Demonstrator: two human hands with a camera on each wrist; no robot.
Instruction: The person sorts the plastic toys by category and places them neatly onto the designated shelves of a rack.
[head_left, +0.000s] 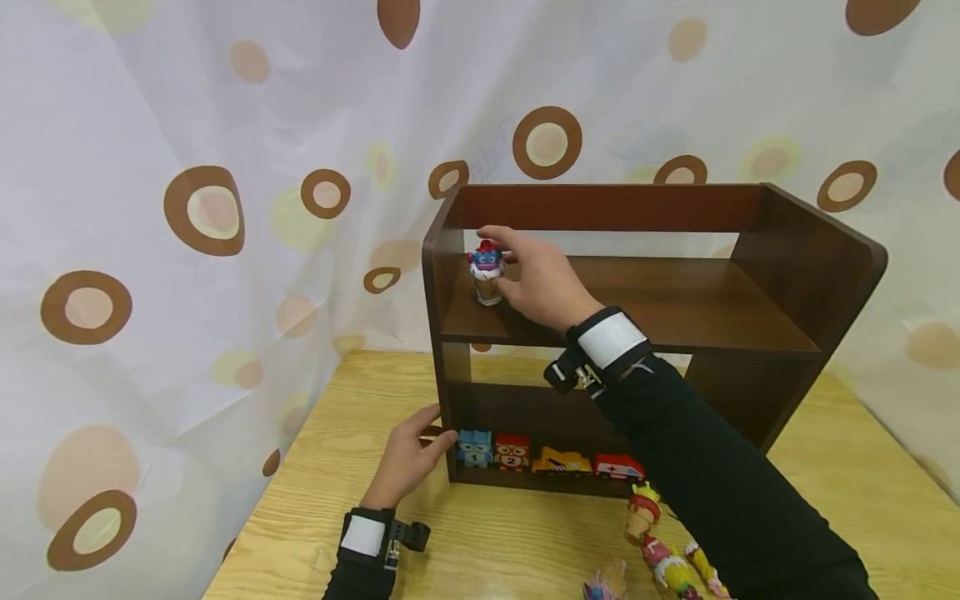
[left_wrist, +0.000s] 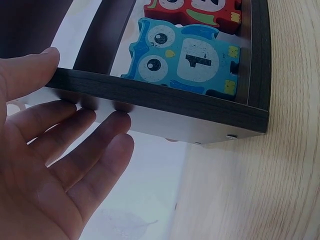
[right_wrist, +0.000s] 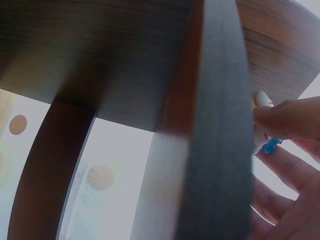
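Observation:
My right hand (head_left: 543, 279) is at the left end of the upper shelf, thumb and fingers around an ice cream cone toy (head_left: 487, 279). The toy stands upright, with a blue face, red top and tan cone. In the right wrist view the shelf board hides most of the toy (right_wrist: 261, 135). Low on the left, my left hand (head_left: 408, 458) holds the side panel of the dark brown shelf (head_left: 438, 333). Its thumb lies over the panel's front edge and its fingertips touch the outer face. Just inside that panel is a blue owl block (left_wrist: 185, 60) numbered 1.
Along the lower shelf stand a red owl block (head_left: 512, 452) numbered 2, a yellow toy vehicle (head_left: 561, 462) and a red toy ambulance (head_left: 618, 467). Several more ice cream toys (head_left: 667, 567) lie on the wooden table (head_left: 480, 542) beside and below my right forearm.

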